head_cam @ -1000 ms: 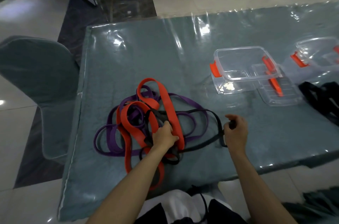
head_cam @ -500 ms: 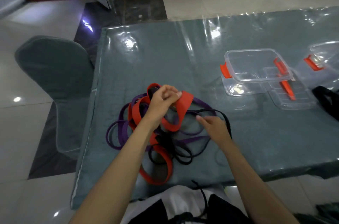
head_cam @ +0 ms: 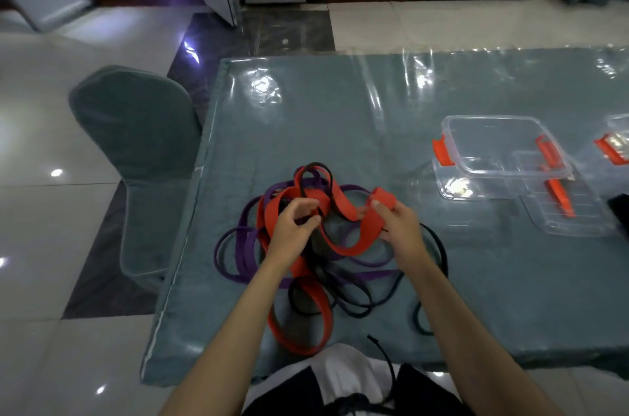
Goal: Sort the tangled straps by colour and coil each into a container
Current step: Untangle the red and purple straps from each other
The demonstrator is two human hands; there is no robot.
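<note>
Working the red strap out of the tangle first, since it's the widest and lies on top. My right hand is pinching a folded end of it, thumb on top near the fold, lifted clear of the pile so I'm getting slack to trace. My left hand is hovering over the knot at the middle; fingers are half-curled and seem to be hooking a black strap loop where it crosses the red, but I can't tell for sure whether they're actually closed on it.

The pile is sitting near the front-left corner of the counter, close to my edge so both arms are reaching it without stretching. One red loop is hanging toward the front edge. The purple strap is spreading out on the left side of the heap, underneath the rest, so I'm leaving it for last.

The clear container with orange clips is waiting open toward the right side, well apart from the tangle; its lid is lying just beside it, overlapping its near corner. A second container is cut off at the right edge. Nothing coiled yet, by my read.
</note>
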